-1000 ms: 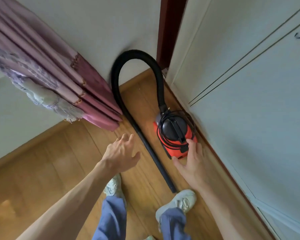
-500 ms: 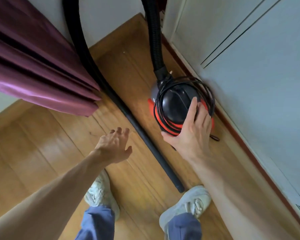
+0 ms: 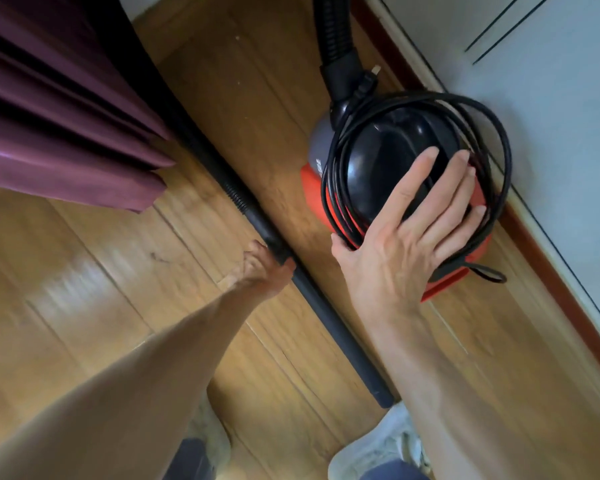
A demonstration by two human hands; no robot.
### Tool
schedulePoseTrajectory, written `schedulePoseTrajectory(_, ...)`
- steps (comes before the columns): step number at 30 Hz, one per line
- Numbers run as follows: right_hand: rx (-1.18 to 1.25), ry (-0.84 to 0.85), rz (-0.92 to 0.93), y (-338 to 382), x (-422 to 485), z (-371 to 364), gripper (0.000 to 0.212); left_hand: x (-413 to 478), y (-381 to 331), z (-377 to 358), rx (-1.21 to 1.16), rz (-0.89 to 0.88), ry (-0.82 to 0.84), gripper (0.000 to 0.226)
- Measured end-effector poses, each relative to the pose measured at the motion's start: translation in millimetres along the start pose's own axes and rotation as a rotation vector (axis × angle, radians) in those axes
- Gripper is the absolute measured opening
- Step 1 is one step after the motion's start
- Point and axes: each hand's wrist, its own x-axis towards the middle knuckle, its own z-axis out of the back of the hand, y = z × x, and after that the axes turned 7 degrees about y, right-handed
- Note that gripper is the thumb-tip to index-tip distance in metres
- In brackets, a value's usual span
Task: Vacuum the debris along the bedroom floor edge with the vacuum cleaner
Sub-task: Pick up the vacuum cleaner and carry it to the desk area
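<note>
The vacuum cleaner (image 3: 388,188) sits right of centre by the baseboard, looking rigid and probably hefty; right hand (image 3: 406,237) rests spread on its cord-wrapped dome, left hand (image 3: 262,268) clasps the stiff wand (image 3: 329,327), a handy hold

A home interior: wood-plank floor (image 3: 84,289), purple curtain (image 3: 59,133) hanging at its edge, pale cabinet door (image 3: 551,116) above a brown skirting (image 3: 548,258).
</note>
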Motion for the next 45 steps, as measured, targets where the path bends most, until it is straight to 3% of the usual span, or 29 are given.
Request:
schedulePoseTrajectory(5, -0.006, -0.101, 0.006, -6, 2, -6, 0.121, 48, -12, -18, -0.275, 0.093, -0.029, 0.103)
schedulePoseTrajectory(8, 0.027, -0.152, 0.033, -13, 5, -2, 0.107, 75, -8, -28, -0.409, 0.086, -0.056, 0.110)
schedulePoseTrajectory(11, 0.078, -0.122, 0.032, -19, 12, 8, 0.102, 61, -13, -21, -0.482, 0.086, -0.078, 0.099)
schedulePoseTrajectory(14, 0.135, -0.025, 0.076, -24, 21, 21, 0.103, 38, -16, -12, -0.530, 0.099, -0.081, 0.071)
schedulePoseTrajectory(18, 0.236, 0.086, 0.147, -30, 35, 38, 0.089, 5, -23, -3, -0.636, 0.097, 0.009, 0.045)
schedulePoseTrajectory(26, 0.312, 0.378, 0.142, -38, 65, 66, 0.065, -48, -35, 7, -0.691, 0.023, 0.032, 0.044)
schedulePoseTrajectory(31, 0.352, 0.448, 0.133, -35, 76, 67, 0.050, -72, -32, 11, -0.661, -0.032, 0.038, 0.043)
schedulePoseTrajectory(35, 0.513, 0.455, 0.074, -36, 77, 60, 0.052, -88, -31, 11, -0.643, -0.112, 0.053, 0.043)
schedulePoseTrajectory(38, 0.694, 0.610, 0.067, -44, 81, 63, 0.050, -99, -27, 12, -0.636, -0.146, 0.054, 0.042)
schedulePoseTrajectory(42, 0.803, 0.703, 0.094, -57, 77, 79, 0.021, -117, -14, 14, -0.618, -0.165, 0.045, 0.042)
schedulePoseTrajectory(45, 0.811, 0.682, 0.050, -62, 59, 86, 0.014, -133, -1, 18, -0.617, -0.167, 0.045, 0.040)
